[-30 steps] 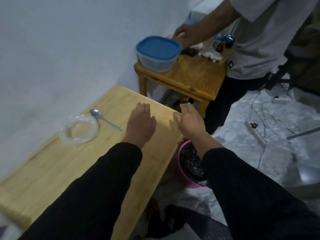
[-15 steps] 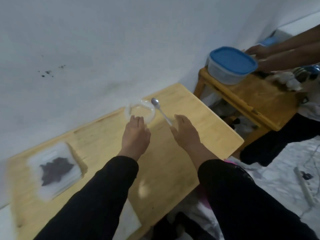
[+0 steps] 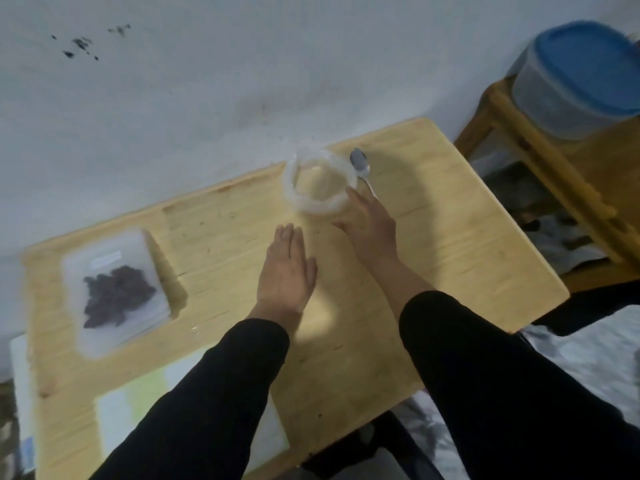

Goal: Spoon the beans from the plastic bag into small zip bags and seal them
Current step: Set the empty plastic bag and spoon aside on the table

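A clear plastic bag with dark beans (image 3: pixel 116 294) lies flat at the left of the light wooden table (image 3: pixel 467 237). A clear round plastic container (image 3: pixel 320 183) stands near the wall, with a metal spoon (image 3: pixel 360 164) lying just right of it. My right hand (image 3: pixel 369 225) reaches to the container's near right side, fingers spread, fingertips at its rim and over the spoon's handle. My left hand (image 3: pixel 287 271) hovers flat above the table's middle, holding nothing. A pale sheet or stack of small bags (image 3: pixel 138 403) lies at the near edge, partly under my left sleeve.
The white wall (image 3: pixel 242 64) runs along the table's far edge. At the right a smaller wooden side table (image 3: pixel 540 157) carries a tub with a blue lid (image 3: pixel 588 74). Crumpled plastic covers the floor at bottom right.
The view swung left, bringing the bean bag into sight. My right hand moved forward to the clear container and spoon. The other person's arms have left the view.
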